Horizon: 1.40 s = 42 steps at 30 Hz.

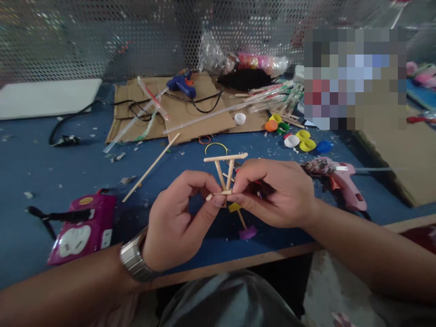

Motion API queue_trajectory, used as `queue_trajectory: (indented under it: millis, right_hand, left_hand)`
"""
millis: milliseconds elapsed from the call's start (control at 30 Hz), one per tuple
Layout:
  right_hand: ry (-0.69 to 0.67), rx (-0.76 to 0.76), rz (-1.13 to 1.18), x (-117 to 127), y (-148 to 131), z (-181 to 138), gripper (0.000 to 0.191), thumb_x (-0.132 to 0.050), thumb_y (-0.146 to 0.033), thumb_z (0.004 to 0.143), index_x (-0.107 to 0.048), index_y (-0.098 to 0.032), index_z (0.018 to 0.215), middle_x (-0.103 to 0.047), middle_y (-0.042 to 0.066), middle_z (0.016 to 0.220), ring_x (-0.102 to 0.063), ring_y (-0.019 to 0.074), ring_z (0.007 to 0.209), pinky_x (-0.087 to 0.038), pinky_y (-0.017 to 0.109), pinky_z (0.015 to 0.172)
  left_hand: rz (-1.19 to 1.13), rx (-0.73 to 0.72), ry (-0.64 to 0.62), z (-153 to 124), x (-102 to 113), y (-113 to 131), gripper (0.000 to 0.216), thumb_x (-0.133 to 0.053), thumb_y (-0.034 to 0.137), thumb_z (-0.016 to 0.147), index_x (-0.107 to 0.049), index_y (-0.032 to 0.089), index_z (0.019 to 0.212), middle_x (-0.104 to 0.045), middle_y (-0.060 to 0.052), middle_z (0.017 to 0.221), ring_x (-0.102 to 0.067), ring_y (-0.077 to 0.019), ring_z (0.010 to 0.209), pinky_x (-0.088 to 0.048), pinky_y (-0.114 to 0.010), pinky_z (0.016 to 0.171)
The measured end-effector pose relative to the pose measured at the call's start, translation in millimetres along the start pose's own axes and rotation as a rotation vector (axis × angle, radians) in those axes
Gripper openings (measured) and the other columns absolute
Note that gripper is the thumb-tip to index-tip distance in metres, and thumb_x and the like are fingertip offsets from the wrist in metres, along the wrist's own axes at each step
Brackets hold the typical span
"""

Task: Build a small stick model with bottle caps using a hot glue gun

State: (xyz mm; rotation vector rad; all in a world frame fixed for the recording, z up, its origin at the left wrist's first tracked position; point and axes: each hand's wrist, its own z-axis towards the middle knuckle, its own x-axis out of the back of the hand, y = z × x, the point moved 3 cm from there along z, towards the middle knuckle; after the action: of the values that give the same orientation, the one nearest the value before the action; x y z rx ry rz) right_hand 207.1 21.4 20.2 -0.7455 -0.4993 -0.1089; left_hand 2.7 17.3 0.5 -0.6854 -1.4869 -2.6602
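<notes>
While both hands work close in above the near edge of the table point(131, 225), the wood frame point(225, 157) sits between them, held up off the surface: long stick on top, two struts converging down to a short crosspiece.

L hand point(177, 222): thumb + index pinched on the crosspiece, approx. no gap, other fingers curled. R hand point(277, 190): thumb + index likewise closed at the crosspiece's R end; its other fingers mostly hidden, can't tell.

Handling (est.): v. light, sticks stiff, dry, prob. not slippery. Joints look like the weak pt, so best grip is low, nr where the struts meet; top stick overhangs, its ends would lever the joints. Yellow piece point(235, 207) and purple piece point(248, 232) show just below, thin stick btwn; can't tell if joined to frame.

Surface: blue, hard-looking, scattered w/ scraps. Loose stick point(151, 167) + magenta box point(90, 222) on L, pink glue gun point(347, 181) just past R hand. Further back: caps point(307, 145), cardboard point(204, 125) w/ blue glue gun point(182, 85) on it.

Room: perforated metal screen point(102, 41) behind table; upper R pixelated, unreadable.
</notes>
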Motion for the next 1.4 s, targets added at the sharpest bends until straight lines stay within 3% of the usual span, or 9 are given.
queue_trajectory:
  millis: [400, 667, 867, 1167, 1400]
  right_hand:
    - [-0.026, 0.075, -0.124, -7, 3, -4, 0.013, -0.066, -0.02, 0.111, -0.06, -0.021, 0.099, -0.077, -0.002, 0.088, -0.072, 0.0091, 0.076, -0.056, 0.019, 0.072]
    - [0.032, -0.009, -0.139, -5, 1, -6, 0.014, -0.075, -0.021, 0.105, -0.062, -0.024, 0.109, -0.068, -0.009, 0.072, -0.06, 0.0084, 0.053, -0.048, 0.021, 0.053]
    - [-0.01, 0.018, -0.094, -5, -2, -2, 0.01, -0.073, -0.015, 0.105, -0.065, -0.02, 0.104, -0.079, -0.003, 0.089, -0.067, 0.0066, 0.065, -0.05, 0.019, 0.059]
    - [-0.021, 0.034, -0.071, -8, 1, -4, 0.01, -0.068, -0.014, 0.109, -0.062, -0.02, 0.103, -0.08, -0.002, 0.089, -0.074, 0.009, 0.077, -0.057, 0.017, 0.075]
    - [0.003, 0.059, -0.164, -12, 5, -7, 0.009, -0.063, -0.017, 0.112, -0.062, -0.021, 0.103, -0.08, 0.0, 0.09, -0.076, 0.0118, 0.078, -0.059, 0.02, 0.076]
  left_hand:
    - [-0.017, 0.086, -0.007, 1, 0, 0, 0.012, -0.072, 0.016, 0.105, -0.066, 0.024, 0.11, -0.071, 0.004, 0.091, -0.068, -0.0093, 0.075, -0.055, -0.023, 0.069]
    - [-0.034, 0.095, -0.001, 1, -1, -1, 0.011, -0.072, 0.017, 0.105, -0.065, 0.024, 0.11, -0.069, 0.005, 0.088, -0.068, -0.0084, 0.073, -0.056, -0.022, 0.07]
    - [-0.001, 0.072, 0.001, -1, 0, 0, 0.014, -0.072, 0.015, 0.105, -0.066, 0.025, 0.112, -0.07, 0.006, 0.09, -0.066, -0.0064, 0.072, -0.055, -0.02, 0.07]
    - [0.008, 0.076, -0.006, -2, -1, -1, 0.015, -0.072, 0.015, 0.105, -0.066, 0.025, 0.112, -0.069, 0.006, 0.088, -0.065, -0.0067, 0.072, -0.054, -0.022, 0.071]
    - [0.042, 0.113, 0.012, 1, 0, 1, 0.009, -0.073, 0.019, 0.104, -0.067, 0.024, 0.109, -0.072, 0.004, 0.086, -0.07, -0.0106, 0.073, -0.056, -0.026, 0.069]
